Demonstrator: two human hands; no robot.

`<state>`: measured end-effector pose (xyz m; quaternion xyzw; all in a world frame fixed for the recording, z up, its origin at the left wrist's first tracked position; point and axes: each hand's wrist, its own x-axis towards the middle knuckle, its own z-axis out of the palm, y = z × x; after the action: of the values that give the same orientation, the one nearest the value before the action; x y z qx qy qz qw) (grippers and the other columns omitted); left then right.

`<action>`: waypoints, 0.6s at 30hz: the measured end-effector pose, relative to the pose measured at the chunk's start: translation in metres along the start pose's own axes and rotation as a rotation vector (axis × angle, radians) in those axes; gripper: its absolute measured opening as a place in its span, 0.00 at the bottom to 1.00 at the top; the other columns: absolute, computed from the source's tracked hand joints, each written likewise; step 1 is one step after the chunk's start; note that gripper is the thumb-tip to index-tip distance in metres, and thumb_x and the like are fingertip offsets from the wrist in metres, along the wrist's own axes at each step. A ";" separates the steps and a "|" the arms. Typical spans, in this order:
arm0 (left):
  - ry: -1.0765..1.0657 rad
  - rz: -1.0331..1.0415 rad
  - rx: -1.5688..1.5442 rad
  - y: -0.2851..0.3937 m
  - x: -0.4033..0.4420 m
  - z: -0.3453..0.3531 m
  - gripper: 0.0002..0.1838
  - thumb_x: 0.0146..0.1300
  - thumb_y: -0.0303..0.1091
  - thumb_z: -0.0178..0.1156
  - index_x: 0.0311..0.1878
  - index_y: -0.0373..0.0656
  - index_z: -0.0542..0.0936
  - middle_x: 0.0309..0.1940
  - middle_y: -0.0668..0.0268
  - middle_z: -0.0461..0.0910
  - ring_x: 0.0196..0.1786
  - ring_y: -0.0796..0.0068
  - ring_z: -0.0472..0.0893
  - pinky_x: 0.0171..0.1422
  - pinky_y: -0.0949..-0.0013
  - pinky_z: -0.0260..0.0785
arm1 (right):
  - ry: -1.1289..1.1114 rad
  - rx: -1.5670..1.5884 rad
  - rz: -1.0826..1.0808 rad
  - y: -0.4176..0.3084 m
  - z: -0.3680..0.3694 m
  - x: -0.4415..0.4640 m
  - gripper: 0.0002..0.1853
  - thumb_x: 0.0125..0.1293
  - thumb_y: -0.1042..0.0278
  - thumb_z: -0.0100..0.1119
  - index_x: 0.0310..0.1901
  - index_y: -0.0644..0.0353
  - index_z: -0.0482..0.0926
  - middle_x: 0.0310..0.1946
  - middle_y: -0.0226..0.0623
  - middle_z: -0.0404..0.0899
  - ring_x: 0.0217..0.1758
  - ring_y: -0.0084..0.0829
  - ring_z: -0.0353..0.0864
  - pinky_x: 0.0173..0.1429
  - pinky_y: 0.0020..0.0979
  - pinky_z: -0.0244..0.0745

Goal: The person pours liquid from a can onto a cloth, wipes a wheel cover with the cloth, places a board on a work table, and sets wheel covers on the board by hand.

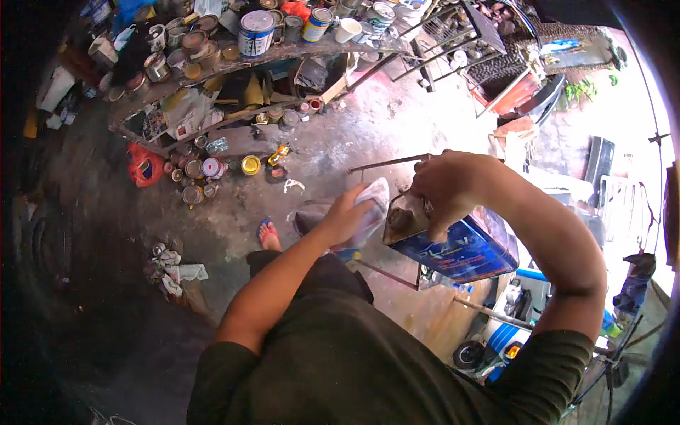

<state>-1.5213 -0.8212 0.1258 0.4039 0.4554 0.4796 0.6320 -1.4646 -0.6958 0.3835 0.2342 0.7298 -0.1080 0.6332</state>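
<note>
My left hand [345, 218] is closed around a crumpled whitish cloth [379, 193], just left of a blue rectangular metal can [460, 249]. My right hand [450, 190] reaches over the can's top and grips it there, its fingers bent down and the handle hidden under them. The can is tilted, with its top and round spout [401, 218] turned toward my left hand. A small gap seems to separate the cloth from the can. Beneath the can shows part of a thin metal frame [386, 273].
Paint tins, one white and blue [256, 33], crowd a long bench [304, 51] at the back. Several small tins and a yellow lid [251, 165] stand on the floor. Rags [173, 273] lie at left. A metal rack [453, 42] and scrap parts fill the back right.
</note>
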 end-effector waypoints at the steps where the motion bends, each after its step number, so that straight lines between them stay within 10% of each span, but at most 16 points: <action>1: 0.003 -0.008 0.013 -0.002 0.000 0.000 0.28 0.68 0.40 0.57 0.66 0.32 0.74 0.54 0.47 0.83 0.58 0.58 0.83 0.64 0.61 0.72 | 0.023 -0.013 -0.004 0.000 0.002 0.000 0.29 0.38 0.46 0.75 0.38 0.62 0.89 0.38 0.46 0.88 0.40 0.45 0.88 0.45 0.43 0.83; 18: -0.127 -0.037 -0.061 0.001 0.018 -0.003 0.34 0.65 0.36 0.58 0.73 0.33 0.68 0.62 0.56 0.78 0.64 0.68 0.76 0.71 0.68 0.66 | -0.028 0.095 0.053 0.006 0.004 -0.019 0.28 0.38 0.45 0.75 0.35 0.63 0.89 0.40 0.47 0.89 0.42 0.47 0.88 0.47 0.45 0.83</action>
<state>-1.5222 -0.8035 0.1224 0.4057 0.4069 0.4549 0.6804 -1.4568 -0.6963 0.4018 0.2819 0.7083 -0.1290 0.6342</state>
